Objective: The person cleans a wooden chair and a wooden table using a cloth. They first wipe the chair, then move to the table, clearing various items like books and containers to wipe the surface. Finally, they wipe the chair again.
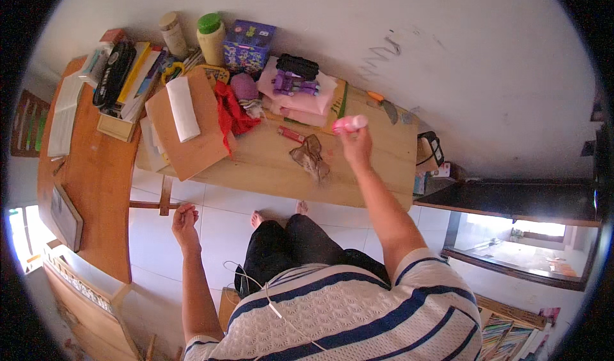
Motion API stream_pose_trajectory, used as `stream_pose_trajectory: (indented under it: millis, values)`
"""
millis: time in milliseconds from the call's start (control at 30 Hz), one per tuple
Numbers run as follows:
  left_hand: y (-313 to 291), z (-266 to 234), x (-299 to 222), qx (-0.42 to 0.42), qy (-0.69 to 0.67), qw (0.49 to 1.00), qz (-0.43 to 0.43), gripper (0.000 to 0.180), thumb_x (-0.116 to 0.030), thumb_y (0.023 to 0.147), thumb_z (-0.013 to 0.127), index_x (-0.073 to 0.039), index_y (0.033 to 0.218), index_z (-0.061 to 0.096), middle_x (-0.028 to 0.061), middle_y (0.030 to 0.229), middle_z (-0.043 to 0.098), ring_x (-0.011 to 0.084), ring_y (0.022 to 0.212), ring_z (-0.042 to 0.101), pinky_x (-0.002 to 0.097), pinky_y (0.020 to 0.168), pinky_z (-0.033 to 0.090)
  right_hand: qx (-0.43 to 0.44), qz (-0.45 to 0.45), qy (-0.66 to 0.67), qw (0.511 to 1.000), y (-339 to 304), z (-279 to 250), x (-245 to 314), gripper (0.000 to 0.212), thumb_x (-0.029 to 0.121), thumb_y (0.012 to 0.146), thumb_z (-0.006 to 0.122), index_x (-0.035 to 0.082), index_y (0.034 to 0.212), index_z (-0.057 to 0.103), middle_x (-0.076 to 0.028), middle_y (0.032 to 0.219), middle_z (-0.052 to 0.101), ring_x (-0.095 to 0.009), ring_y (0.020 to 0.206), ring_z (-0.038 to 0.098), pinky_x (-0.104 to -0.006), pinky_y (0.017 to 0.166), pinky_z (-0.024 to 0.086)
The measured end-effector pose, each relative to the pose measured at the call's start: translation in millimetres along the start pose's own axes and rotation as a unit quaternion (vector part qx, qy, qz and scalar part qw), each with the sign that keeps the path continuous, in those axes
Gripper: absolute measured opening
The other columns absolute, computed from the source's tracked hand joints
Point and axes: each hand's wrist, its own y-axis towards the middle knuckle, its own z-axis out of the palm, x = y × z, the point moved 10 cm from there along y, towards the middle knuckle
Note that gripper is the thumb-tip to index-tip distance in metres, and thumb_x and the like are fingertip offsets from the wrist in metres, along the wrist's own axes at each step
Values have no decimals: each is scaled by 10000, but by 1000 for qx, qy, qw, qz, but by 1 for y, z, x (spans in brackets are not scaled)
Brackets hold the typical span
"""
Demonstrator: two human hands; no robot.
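My right hand (357,149) is raised over the right part of the wooden table, its fingers wrapped round a small pink and white bottle (348,125). The bottle lies nearly sideways in the grip and looks slightly blurred. My left hand (185,219) hangs low before the table's front edge, fingers curled in, with nothing visible in them. Left of the bottle, a crumpled brown cloth (311,157) lies on the wooden table (268,175), beside a small red item (291,134). Further back at the wall is an orange-handled tool (384,105) with a dark blade.
A brown board (192,143) with folded white paper (183,108) covers the table's left part, next to red cloth (233,115). Behind stand a green-lidded jar (211,40) and a blue box (249,46). An orange-brown desk (96,188) adjoins at left; a dark shelf (511,201) is at right.
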Motion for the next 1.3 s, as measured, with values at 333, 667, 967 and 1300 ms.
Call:
stream_pose_trajectory:
  millis: [333,667,967,1300]
  values:
    - [-37,41,-25,-61,55,997,-9,128,-33,843,520,-28,958,575,41,852,593,106,753,544,236,688,463,-76,13,-83,994,126,3,-119,476,342,723,668,30,1029,480,-188,949,594,-364,880,569,-422,741,447]
    - [-48,56,-54,-101,41,993,36,125,-64,837,527,-23,945,574,44,850,588,117,752,553,241,685,468,-65,-38,-57,996,131,-4,-117,489,342,768,635,27,1105,473,-157,1044,566,-313,958,547,-389,806,419]
    - [40,2,-76,-163,36,981,94,235,-82,797,561,-3,1017,543,45,896,569,136,811,521,245,735,419,319,-61,196,925,2,102,-16,244,156,876,500,4,1065,533,-67,957,611,-153,878,571,-268,767,448]
    - [147,24,-20,-11,40,994,-99,329,-134,782,608,2,1063,506,83,884,571,145,749,540,269,624,448,449,350,357,741,-122,264,71,260,275,876,525,52,1008,511,-114,949,612,-199,804,615,-306,671,496]
